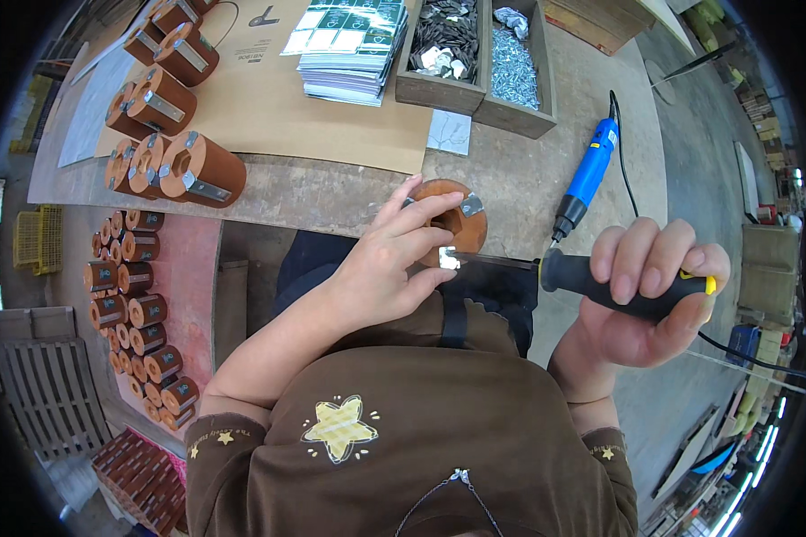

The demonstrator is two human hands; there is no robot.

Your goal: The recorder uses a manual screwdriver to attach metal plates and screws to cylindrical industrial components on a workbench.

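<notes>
A reddish-brown ring-shaped cylinder [471, 227] with a hole through its middle and silver metal clips at its rim sits at the table's front edge. My left hand [403, 246] holds it, fingers over its top and hole, thumb beside a shiny silver clip [449, 259]. My right hand [649, 291] is closed round the black handle of a hand tool [569, 271] with a yellow end. Its narrow metal shaft points left to that clip; whether the tip touches it I cannot tell. The cylinder's lower side is hidden.
Similar brown cylinders [204, 170] stand at the table's left, with several more on a reddish surface [188, 295] below. A blue corded power screwdriver [591, 170] lies at right. Behind are wooden boxes [519, 116] of dark pieces and small metal parts, and a card stack [345, 72].
</notes>
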